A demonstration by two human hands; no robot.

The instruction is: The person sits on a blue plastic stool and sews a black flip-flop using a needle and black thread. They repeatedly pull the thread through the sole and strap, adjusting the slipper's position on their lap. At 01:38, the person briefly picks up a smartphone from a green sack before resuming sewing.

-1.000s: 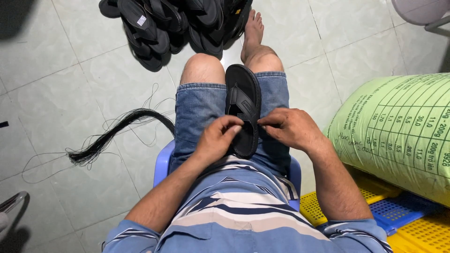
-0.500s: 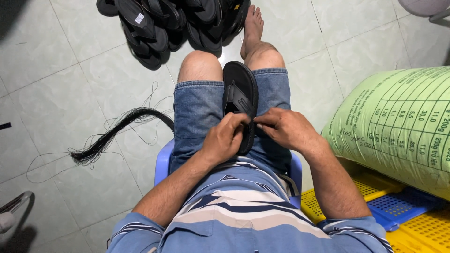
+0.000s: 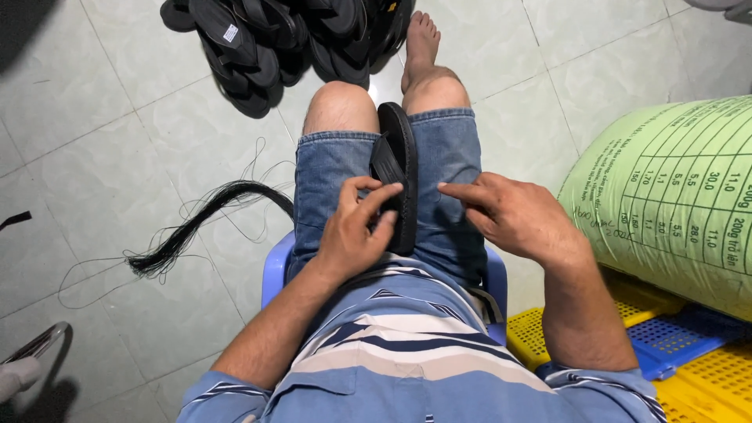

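Observation:
A black flip-flop sandal (image 3: pixel 399 149) stands on its edge between my thighs on my denim shorts. My left hand (image 3: pixel 356 231) grips it near the strap, fingers curled over its near end. My right hand (image 3: pixel 509 215) hovers just right of the sandal over my right thigh, index finger pointing toward it, holding nothing I can see. I sit on a blue plastic stool (image 3: pixel 276 270).
A pile of black sandals (image 3: pixel 282 39) lies on the tiled floor ahead. A bundle of black threads (image 3: pixel 196 223) lies to the left. A big green sack (image 3: pixel 674 196) stands at right above yellow and blue plastic crates (image 3: pixel 674 345).
The sandal has turned from lying flat on my lap to standing on its edge. My right hand has let go of it and drawn away to the right.

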